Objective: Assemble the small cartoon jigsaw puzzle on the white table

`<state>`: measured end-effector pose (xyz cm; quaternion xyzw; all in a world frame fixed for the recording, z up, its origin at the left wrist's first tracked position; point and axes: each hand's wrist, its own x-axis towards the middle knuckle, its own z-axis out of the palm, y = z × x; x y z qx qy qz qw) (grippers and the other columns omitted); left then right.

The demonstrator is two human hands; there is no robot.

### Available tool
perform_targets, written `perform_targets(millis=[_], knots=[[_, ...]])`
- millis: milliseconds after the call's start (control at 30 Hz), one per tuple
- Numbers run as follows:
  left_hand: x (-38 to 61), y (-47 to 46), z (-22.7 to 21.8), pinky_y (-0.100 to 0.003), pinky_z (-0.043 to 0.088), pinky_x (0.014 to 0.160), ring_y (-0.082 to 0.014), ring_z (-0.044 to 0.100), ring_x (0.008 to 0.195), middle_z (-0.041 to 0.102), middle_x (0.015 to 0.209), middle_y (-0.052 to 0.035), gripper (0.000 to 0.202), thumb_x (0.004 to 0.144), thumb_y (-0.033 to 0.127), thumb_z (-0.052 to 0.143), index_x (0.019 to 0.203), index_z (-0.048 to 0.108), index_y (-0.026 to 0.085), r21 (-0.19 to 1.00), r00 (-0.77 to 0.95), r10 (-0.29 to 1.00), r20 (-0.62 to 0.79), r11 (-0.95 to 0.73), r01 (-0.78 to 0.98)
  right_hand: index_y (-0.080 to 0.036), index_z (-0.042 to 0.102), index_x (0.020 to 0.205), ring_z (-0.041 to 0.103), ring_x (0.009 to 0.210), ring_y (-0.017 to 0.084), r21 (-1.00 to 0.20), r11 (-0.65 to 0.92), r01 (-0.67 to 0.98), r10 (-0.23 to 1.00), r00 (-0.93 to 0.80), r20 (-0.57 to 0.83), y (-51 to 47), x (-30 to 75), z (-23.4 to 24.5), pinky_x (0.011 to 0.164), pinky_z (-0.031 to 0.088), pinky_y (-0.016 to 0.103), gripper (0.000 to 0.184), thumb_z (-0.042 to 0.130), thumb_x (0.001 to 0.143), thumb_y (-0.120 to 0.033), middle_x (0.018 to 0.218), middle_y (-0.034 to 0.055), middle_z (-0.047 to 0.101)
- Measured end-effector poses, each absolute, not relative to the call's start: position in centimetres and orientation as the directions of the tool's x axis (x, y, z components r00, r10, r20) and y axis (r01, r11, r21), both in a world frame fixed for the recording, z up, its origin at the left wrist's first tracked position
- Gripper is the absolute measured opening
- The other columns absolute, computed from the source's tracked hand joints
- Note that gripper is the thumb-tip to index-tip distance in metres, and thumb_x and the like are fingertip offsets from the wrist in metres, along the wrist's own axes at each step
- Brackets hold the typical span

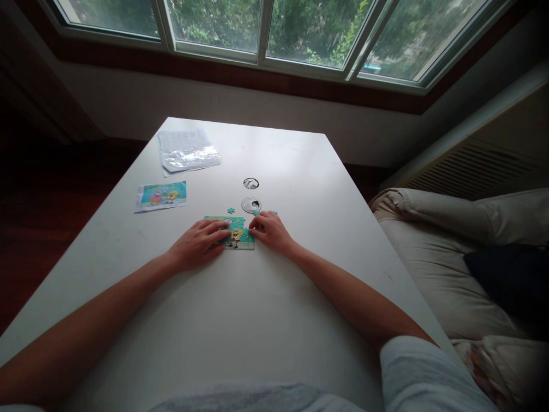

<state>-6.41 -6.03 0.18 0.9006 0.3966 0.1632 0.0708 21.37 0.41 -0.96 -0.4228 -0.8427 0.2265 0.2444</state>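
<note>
A partly assembled jigsaw puzzle (237,236) with a yellow cartoon figure on a teal background lies flat on the white table (257,320). My left hand (198,243) rests with spread fingers over its left part, hiding some of the picture. At the puzzle's right edge, the thumb and fingertips of my right hand (271,232) are pinched together on a small teal piece, mostly hidden by the fingers. A loose puzzle piece (231,210) lies just beyond the puzzle. More teal bits show behind my right knuckles.
Left of the puzzle lies a printed reference picture (165,195). Farther back is a clear plastic bag (189,151) with papers. Two round fittings (251,204) are set in the tabletop. A cushioned sofa (420,252) stands at the right, and windows (214,26) line the far wall.
</note>
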Motion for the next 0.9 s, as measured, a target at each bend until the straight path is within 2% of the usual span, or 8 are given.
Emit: perform_targets(millis=[267, 633, 767, 900], knots=[[-6.4, -6.0, 0.2, -0.049, 0.042, 0.112, -0.0293, 0.05, 0.134, 0.055, 0.147, -0.0065, 0.039, 0.099, 0.036, 0.054, 0.138, 0.059, 0.031, 0.264, 0.626, 0.741, 0.242, -0.671, 0.693, -0.022, 0.066, 0.081, 0.05, 0.085, 0.02, -0.559, 0.556, 0.615, 0.815, -0.536, 0.22, 0.4, 21.4, -0.9, 0.081, 0.034, 0.033, 0.01, 0.07, 0.09, -0.027, 0.084, 0.0026, 0.063], [-6.5, -6.0, 0.2, -0.05, 0.042, 0.112, -0.0294, 0.05, 0.134, 0.055, 0.147, -0.0068, 0.04, 0.099, 0.036, 0.054, 0.138, 0.059, 0.031, 0.27, 0.629, 0.74, 0.239, -0.672, 0.689, -0.023, 0.064, 0.085, 0.051, 0.077, 0.019, -0.53, 0.541, 0.653, 0.834, -0.498, 0.239, 0.2, 21.5, -1.1, 0.079, 0.034, 0.032, 0.007, 0.065, 0.091, -0.024, 0.078, 0.0011, 0.064], [-6.6, -6.1, 0.4, -0.049, 0.042, 0.113, -0.0293, 0.05, 0.134, 0.055, 0.148, -0.0071, 0.039, 0.1, 0.036, 0.052, 0.138, 0.058, 0.03, 0.252, 0.637, 0.736, 0.229, -0.677, 0.692, -0.022, 0.065, 0.091, 0.054, 0.085, 0.022, -0.502, 0.533, 0.681, 0.846, -0.439, 0.302, 0.9, 22.1, -1.0, 0.084, 0.037, 0.035, 0.007, 0.059, 0.094, -0.021, 0.085, 0.004, 0.065], [-6.5, -6.1, 0.5, -0.05, 0.042, 0.112, -0.0298, 0.05, 0.134, 0.054, 0.148, -0.008, 0.039, 0.101, 0.036, 0.051, 0.138, 0.058, 0.028, 0.233, 0.644, 0.735, 0.213, -0.679, 0.697, -0.022, 0.069, 0.108, 0.052, 0.101, 0.027, -0.421, 0.498, 0.758, 0.863, -0.385, 0.327, 2.1, 22.8, -0.9, 0.091, 0.038, 0.04, 0.017, 0.058, 0.095, -0.024, 0.102, 0.0098, 0.065]])
